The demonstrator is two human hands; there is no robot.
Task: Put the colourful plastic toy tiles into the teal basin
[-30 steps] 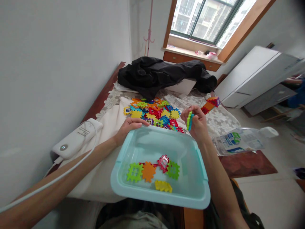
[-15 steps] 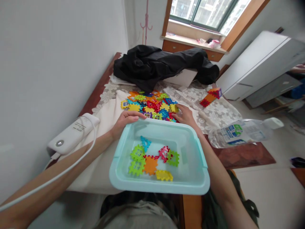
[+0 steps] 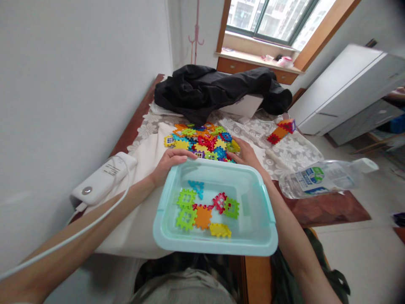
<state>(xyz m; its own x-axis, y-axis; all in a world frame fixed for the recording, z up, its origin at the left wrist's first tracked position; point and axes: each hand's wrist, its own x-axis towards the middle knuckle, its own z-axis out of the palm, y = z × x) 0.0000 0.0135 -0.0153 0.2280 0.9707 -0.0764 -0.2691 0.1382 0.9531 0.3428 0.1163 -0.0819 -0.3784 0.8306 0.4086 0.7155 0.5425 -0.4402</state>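
A light blue plastic bin (image 3: pixel 253 202) sits in front of me and holds several flat interlocking pieces, among them a green one (image 3: pixel 186 198), an orange one (image 3: pixel 203 216) and a yellow one (image 3: pixel 220 230). My left hand (image 3: pixel 171 162) grips the bin's far left rim. My right hand (image 3: pixel 246 154) reaches past the far right corner. Its fingertips touch the near edge of a pile of coloured pieces (image 3: pixel 204 141) on the lace cloth.
A black jacket (image 3: pixel 218 90) lies behind the pile. A small stack of joined pieces (image 3: pixel 280 131) stands at the right, and a plastic bottle (image 3: pixel 319 179) lies on its side near the table edge. A white device (image 3: pixel 103 179) with a cable rests at the left by the wall.
My right hand held a green and blue piece above the bin a second ago; those pieces now lie in the bin, and the hand has gone back to the pile.
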